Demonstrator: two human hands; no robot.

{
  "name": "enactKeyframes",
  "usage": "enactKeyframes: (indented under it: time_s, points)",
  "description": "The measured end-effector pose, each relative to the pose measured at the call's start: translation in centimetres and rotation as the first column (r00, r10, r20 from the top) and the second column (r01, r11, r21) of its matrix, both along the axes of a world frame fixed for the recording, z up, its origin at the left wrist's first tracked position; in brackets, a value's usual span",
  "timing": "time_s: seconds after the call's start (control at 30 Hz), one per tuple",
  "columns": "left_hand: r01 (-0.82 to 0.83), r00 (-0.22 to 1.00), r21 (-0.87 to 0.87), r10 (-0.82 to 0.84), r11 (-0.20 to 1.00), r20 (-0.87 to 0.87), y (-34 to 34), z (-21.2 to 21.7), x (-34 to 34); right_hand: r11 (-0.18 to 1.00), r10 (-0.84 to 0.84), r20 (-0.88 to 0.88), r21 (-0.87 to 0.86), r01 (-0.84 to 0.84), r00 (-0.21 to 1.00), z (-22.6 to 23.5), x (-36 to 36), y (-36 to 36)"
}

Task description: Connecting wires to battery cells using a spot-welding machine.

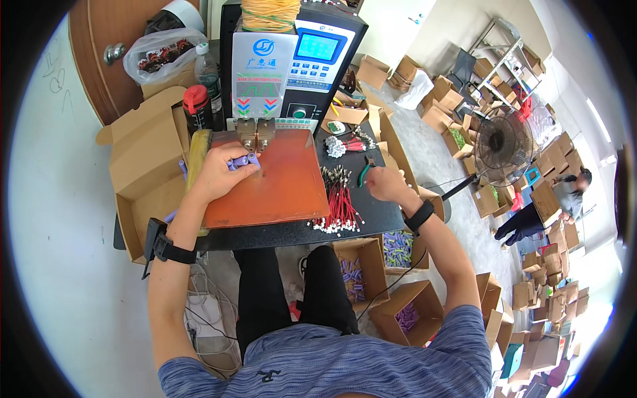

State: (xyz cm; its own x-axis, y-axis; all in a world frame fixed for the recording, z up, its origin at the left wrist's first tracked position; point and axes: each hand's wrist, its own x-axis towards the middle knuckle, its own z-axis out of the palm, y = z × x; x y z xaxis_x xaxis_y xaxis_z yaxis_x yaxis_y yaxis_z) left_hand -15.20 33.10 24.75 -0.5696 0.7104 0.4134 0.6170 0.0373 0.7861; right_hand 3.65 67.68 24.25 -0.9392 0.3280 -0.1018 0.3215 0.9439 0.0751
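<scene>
My left hand (222, 174) is closed on a pair of purple cylindrical battery cells (243, 162), held just below the two metal electrode holders (255, 134) of a spot welder (265, 73). Beneath it lies an orange-brown mat (272, 192) on the black table. To the right, my right hand (390, 184) has its fingers curled at the green-handled pliers (363, 174); one handle shows and the other is hidden by the fingers. Beside that hand lie a bundle of red wire leads with white connectors (340, 199) and a smaller bundle (352, 144) behind it.
An open cardboard box (149, 166) stands left of the mat, near a red-lidded bottle (197, 109). Below the table's front edge are boxes of cells (358, 245). A standing fan (501, 146) is at the right, and farther off a person (564, 199) carries a box.
</scene>
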Motion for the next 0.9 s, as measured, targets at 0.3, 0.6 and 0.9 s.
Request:
enactKeyframes:
  time_s: [0.3, 0.6, 0.9]
  points:
    - [0.008, 0.994, 0.01, -0.007, 1.0, -0.11, -0.5, -0.8, -0.3, 0.862, -0.029, -0.442, -0.465, -0.201, 0.896, 4.5, -1.2, -5.2]
    - [-0.036, 0.981, 0.02, 0.039, 0.999, -0.191, -0.5, -0.6, 0.3, 0.41, -0.114, -0.623, -0.739, -0.535, 0.774, 2.9, -7.7, -14.3]
    - [-0.025, 0.992, -0.019, 0.023, 0.999, -0.124, -0.4, 0.1, 0.5, 0.409, -0.166, -0.727, -0.665, -0.625, 0.666, 0.7, -9.6, -17.0]
